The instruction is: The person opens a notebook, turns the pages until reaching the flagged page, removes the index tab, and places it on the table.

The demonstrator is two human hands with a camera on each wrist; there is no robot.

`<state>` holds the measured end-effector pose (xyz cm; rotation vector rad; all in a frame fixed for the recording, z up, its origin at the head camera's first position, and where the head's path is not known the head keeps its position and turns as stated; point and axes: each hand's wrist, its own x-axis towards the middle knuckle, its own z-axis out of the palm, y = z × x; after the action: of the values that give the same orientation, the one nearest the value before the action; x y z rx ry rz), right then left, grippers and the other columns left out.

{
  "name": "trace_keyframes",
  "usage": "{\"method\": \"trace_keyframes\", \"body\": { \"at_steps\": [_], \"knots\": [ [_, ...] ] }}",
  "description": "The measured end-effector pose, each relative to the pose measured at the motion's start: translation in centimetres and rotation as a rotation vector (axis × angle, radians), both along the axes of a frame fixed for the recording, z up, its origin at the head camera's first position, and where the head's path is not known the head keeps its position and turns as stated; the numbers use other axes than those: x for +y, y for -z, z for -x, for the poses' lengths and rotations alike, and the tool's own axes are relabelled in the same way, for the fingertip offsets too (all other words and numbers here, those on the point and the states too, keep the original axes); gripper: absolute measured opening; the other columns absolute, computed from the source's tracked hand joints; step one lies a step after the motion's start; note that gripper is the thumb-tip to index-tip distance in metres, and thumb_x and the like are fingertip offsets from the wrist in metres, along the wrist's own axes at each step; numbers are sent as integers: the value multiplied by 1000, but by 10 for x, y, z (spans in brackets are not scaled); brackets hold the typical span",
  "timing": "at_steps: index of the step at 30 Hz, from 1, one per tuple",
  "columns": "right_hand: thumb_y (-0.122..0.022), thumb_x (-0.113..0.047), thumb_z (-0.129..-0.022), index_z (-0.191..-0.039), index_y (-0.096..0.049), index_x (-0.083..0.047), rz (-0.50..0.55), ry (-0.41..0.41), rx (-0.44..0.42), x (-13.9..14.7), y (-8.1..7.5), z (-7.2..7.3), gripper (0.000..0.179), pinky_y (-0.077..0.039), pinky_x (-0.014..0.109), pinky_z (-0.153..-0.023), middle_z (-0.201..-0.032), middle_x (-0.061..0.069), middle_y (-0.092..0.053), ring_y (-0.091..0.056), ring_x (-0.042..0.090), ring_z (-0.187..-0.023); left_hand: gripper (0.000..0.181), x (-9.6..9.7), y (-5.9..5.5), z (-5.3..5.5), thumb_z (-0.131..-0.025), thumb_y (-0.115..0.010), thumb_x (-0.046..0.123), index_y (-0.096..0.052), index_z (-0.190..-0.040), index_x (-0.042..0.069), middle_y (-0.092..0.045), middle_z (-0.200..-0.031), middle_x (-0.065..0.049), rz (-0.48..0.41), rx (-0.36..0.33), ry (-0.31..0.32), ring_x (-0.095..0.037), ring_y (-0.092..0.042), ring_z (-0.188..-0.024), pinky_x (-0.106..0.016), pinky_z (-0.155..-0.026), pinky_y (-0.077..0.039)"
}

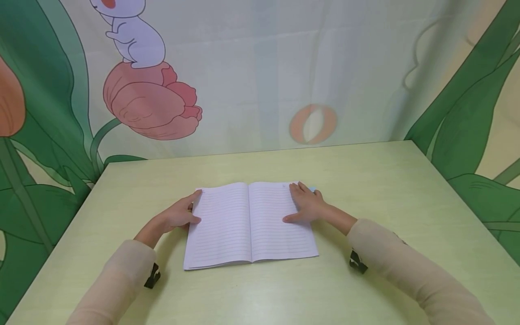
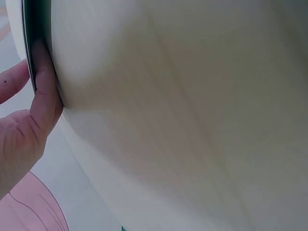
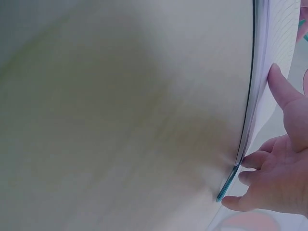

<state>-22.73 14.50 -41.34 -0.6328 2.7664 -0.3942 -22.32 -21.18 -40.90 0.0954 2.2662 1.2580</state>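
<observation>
An open notebook (image 1: 221, 225) with lined white pages lies flat on the table, its centre fold pointing away from me. My left hand (image 1: 180, 213) grips the left edge, thumb on the page. In the left wrist view, a finger of the left hand (image 2: 43, 96) is tucked under the notebook's dark edge (image 2: 36, 19). Fingers spread, my right hand (image 1: 306, 205) rests on the upper right page and its outer edge. The right wrist view shows the right hand (image 3: 279, 168) along the page stack, near a teal corner piece (image 3: 227, 185).
The pale wooden table (image 1: 260, 298) extends around the notebook on all sides. Behind it hangs a curtain (image 1: 243, 90) printed with leaves, a pink flower and a white animal. A dark clip-like piece (image 1: 152, 276) sits by the left sleeve, another (image 1: 358, 262) by the right.
</observation>
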Motion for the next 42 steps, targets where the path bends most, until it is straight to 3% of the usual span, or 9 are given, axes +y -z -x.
{"method": "trace_keyframes", "body": {
  "at_steps": [30,37,42],
  "knots": [
    [-62,-51,-80,-143,-16,4,-36,-4,29,-2,2,-2,96,-13,64,-97,-146,19,-20,-10,34,-135,84,0,2,1,-85,-54,-9,0,-147,9,-21,-138,-31,28,1,-5,-28,-53,-90,-36,-69,-49],
    [-66,-39,-81,-142,-17,5,60,-22,25,-5,0,-5,90,-19,60,-95,-143,21,-27,-17,37,-133,84,0,2,1,-85,-54,-9,0,-147,9,-18,-140,-31,25,6,0,-29,-52,-91,-36,-69,-49],
    [-62,-44,-83,-144,-12,1,208,-73,-74,-8,1,-8,91,-20,48,-103,-144,20,-24,-21,32,-133,83,0,2,1,-85,-54,-9,0,-146,7,-19,-140,-31,22,12,6,-28,-53,-89,-35,-67,-48]
  ]
}}
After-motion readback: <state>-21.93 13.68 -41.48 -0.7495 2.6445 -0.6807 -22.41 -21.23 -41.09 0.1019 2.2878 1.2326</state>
